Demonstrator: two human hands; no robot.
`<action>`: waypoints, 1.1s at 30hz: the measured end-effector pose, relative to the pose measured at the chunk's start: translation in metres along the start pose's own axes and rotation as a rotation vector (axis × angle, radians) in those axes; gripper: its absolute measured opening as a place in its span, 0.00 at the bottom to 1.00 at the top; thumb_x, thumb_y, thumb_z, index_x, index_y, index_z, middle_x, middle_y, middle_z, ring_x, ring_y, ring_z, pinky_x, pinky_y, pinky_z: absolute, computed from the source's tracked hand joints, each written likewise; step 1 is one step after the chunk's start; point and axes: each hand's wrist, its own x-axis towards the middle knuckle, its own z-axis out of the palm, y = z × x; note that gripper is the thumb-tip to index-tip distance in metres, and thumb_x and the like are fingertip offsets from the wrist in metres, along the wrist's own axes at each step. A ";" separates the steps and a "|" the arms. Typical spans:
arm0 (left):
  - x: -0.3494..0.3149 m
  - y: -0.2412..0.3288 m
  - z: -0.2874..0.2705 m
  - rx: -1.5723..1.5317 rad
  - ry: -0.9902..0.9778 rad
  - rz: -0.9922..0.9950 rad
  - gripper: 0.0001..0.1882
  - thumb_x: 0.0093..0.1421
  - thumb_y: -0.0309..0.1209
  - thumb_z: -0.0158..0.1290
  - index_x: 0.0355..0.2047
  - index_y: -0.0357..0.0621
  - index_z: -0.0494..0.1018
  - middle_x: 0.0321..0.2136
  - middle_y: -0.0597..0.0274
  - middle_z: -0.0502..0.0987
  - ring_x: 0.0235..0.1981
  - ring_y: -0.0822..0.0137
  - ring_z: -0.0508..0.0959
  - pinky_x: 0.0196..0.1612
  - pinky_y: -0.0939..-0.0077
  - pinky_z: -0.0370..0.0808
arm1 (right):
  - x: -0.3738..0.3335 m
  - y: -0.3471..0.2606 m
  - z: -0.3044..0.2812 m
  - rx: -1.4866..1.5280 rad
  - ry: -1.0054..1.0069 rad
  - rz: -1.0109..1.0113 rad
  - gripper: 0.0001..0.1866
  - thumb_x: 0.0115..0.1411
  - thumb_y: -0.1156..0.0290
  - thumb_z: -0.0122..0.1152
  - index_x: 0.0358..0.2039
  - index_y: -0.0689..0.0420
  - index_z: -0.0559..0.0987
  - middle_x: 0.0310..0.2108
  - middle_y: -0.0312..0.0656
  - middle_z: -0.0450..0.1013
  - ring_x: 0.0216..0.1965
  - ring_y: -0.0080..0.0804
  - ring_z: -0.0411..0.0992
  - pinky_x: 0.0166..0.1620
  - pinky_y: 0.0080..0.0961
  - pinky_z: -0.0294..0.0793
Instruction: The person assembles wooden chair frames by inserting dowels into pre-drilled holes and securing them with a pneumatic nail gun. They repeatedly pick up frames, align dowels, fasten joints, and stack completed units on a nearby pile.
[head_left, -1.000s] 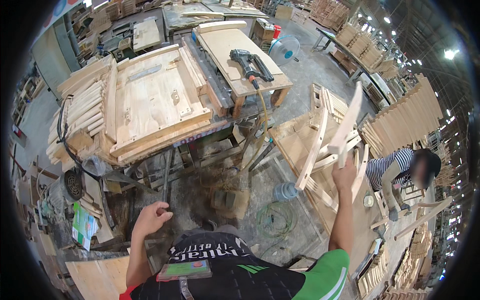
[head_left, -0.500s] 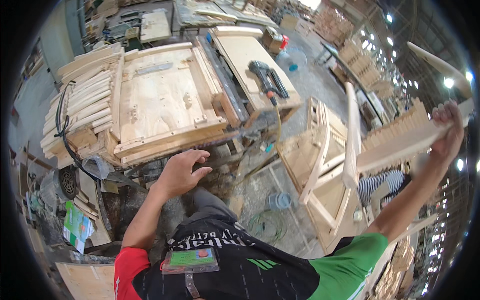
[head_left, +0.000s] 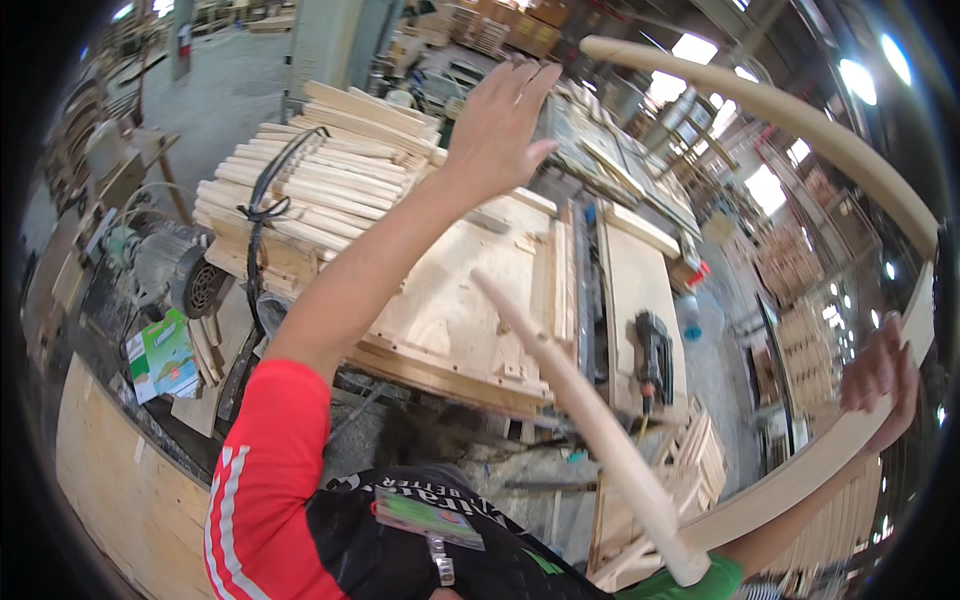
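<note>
My right hand (head_left: 882,378) is closed round the flat rail of a pale wooden leg frame (head_left: 790,478), held up at the right. Two rounded legs extend from this rail: one crosses in front of the workbench, and the other stretches over the top right. My left hand (head_left: 497,130) is raised with its fingers stretched out and holds nothing. Its fingertips appear close to the free end of the upper leg, with a gap between them. Below my left arm lies a wooden jig board (head_left: 450,325) with raised edge strips.
A stack of wooden sticks (head_left: 330,185) lies left of the jig board. A black nail gun (head_left: 654,360) rests on the panel to the right. An electric motor (head_left: 175,270) and a green-and-white booklet (head_left: 163,357) are at the left. Pale wooden pieces (head_left: 690,455) stand near lower right.
My left hand has risen from beside the bench to above it, fingers now extended. The leg frame in my right hand has swung leftward across the view. The view itself has shifted.
</note>
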 end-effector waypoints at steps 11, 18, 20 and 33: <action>0.041 -0.157 0.102 -0.061 -0.314 -0.180 0.41 0.57 0.49 0.70 0.67 0.48 0.69 0.60 0.50 0.76 0.62 0.47 0.74 0.66 0.54 0.71 | 0.123 0.104 -0.010 0.164 -0.018 -0.025 0.18 0.81 0.55 0.36 0.43 0.58 0.62 0.21 0.35 0.64 0.13 0.24 0.67 0.18 0.27 0.76; 0.049 -0.166 0.149 0.086 0.048 -0.018 0.42 0.55 0.46 0.71 0.68 0.50 0.67 0.57 0.50 0.77 0.60 0.46 0.75 0.63 0.54 0.73 | 0.131 0.129 -0.005 0.092 -0.044 -0.030 0.21 0.79 0.51 0.45 0.41 0.60 0.62 0.18 0.38 0.63 0.12 0.30 0.69 0.20 0.32 0.80; 0.058 -0.167 0.160 -0.087 -0.114 -0.130 0.31 0.55 0.44 0.71 0.57 0.51 0.75 0.45 0.52 0.82 0.49 0.48 0.81 0.53 0.56 0.78 | 0.129 0.135 -0.020 0.059 -0.132 0.000 0.22 0.78 0.51 0.49 0.39 0.59 0.61 0.17 0.39 0.64 0.10 0.31 0.68 0.19 0.34 0.80; -0.052 -0.163 0.175 0.083 -0.322 -0.743 0.22 0.56 0.57 0.65 0.33 0.51 0.82 0.30 0.52 0.85 0.36 0.48 0.85 0.38 0.52 0.80 | 0.069 0.067 -0.165 -1.037 0.944 -0.197 0.39 0.77 0.39 0.37 0.77 0.54 0.60 0.67 0.44 0.68 0.62 0.35 0.70 0.64 0.31 0.69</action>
